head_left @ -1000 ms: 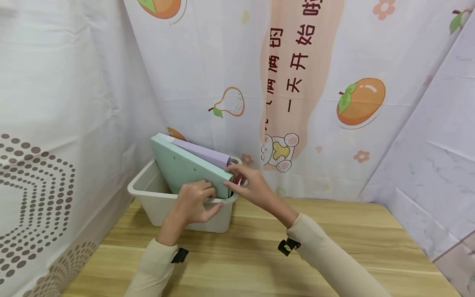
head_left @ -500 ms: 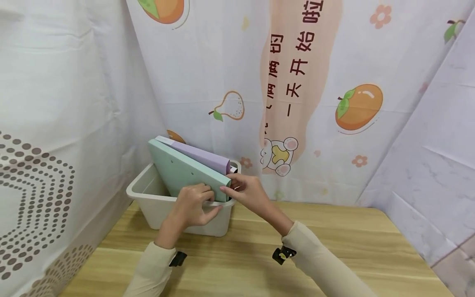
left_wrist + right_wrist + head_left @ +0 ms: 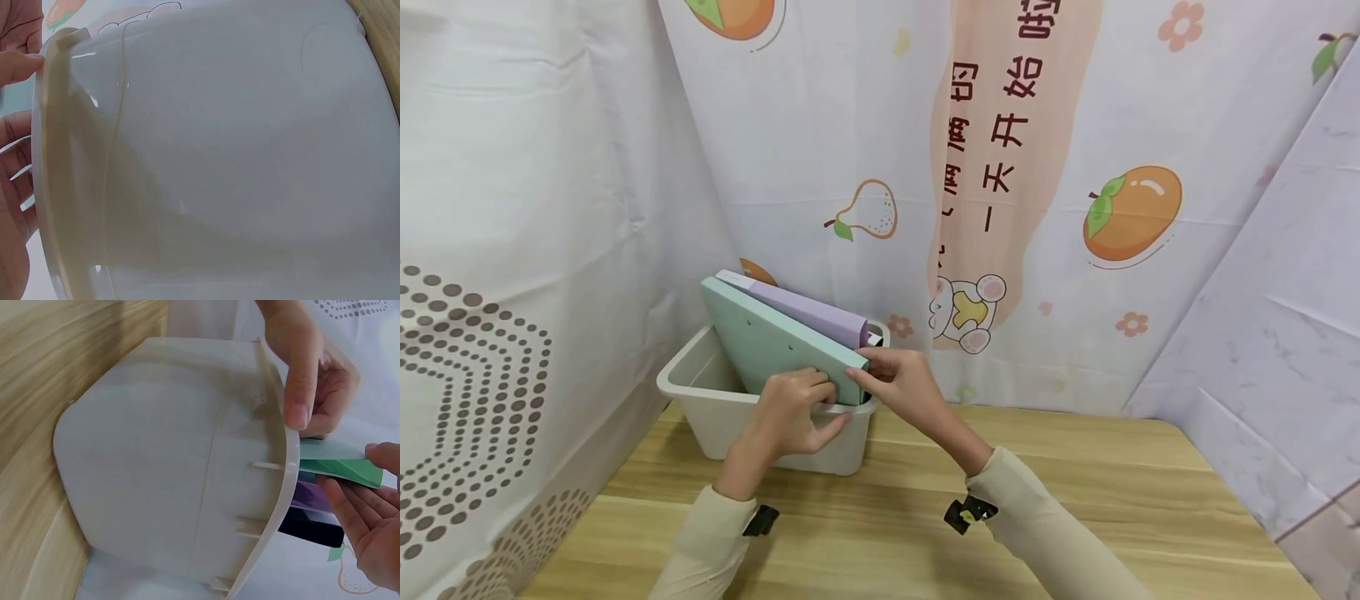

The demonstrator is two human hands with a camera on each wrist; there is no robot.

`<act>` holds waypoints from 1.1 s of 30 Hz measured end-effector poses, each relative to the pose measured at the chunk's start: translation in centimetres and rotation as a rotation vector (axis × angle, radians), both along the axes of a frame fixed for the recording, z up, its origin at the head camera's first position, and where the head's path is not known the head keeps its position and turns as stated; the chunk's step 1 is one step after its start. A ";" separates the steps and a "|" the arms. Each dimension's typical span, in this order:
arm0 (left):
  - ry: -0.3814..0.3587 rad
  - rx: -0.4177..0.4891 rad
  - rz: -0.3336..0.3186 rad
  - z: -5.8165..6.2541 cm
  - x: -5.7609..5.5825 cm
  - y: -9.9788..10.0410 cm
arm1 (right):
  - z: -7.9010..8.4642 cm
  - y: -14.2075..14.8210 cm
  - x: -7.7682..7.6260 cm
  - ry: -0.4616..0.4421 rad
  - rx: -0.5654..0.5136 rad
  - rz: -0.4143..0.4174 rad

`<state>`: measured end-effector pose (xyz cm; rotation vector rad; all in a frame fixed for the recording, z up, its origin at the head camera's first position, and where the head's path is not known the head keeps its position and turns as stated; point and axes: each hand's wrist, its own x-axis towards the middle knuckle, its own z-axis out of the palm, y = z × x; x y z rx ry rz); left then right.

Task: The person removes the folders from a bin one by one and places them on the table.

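A mint-green file folder point(image 3: 767, 337) leans in a white plastic bin point(image 3: 700, 388), its upper corner raised toward the left. My right hand point(image 3: 904, 385) pinches the folder's right edge, thumb on the front and fingers behind; the right wrist view shows the green edge point(image 3: 347, 469) between them. My left hand point(image 3: 790, 412) grips the bin's front rim, its thumb point(image 3: 300, 406) right at the rim and its fingers curled over, close to the folder's face. Directly behind stands a purple folder point(image 3: 808, 312). In the right wrist view a black folder edge point(image 3: 312, 530) sits beyond the purple one.
The bin stands on a wood-grain table point(image 3: 880, 525) at its back left. A printed curtain point(image 3: 1037, 292) hangs behind, and another cloth point(image 3: 512, 208) hangs close along the left side. The folders' lower parts are hidden inside the bin.
Between one second ago and now, the right hand stays at the green folder's right edge, with its wrist slightly lower and farther left. The left hand and bin keep their places.
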<state>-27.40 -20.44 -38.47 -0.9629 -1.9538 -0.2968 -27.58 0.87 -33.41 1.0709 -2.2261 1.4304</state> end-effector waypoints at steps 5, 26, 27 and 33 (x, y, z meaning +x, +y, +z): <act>-0.003 -0.003 0.000 0.1 0.0 0.0 | 0.2 -0.2 0.1 -0.026 -0.045 0.015; -0.027 -0.008 0.000 -0.3 -0.1 0.2 | 0.2 -0.2 -0.4 -0.047 -0.173 -0.083; -0.026 -0.007 -0.002 -0.3 -0.1 0.2 | 0.1 -0.2 -0.5 -0.044 -0.182 -0.085; -0.017 -0.003 -0.007 -0.3 -0.1 0.2 | 0.0 -0.1 -0.9 -0.075 -0.224 -0.082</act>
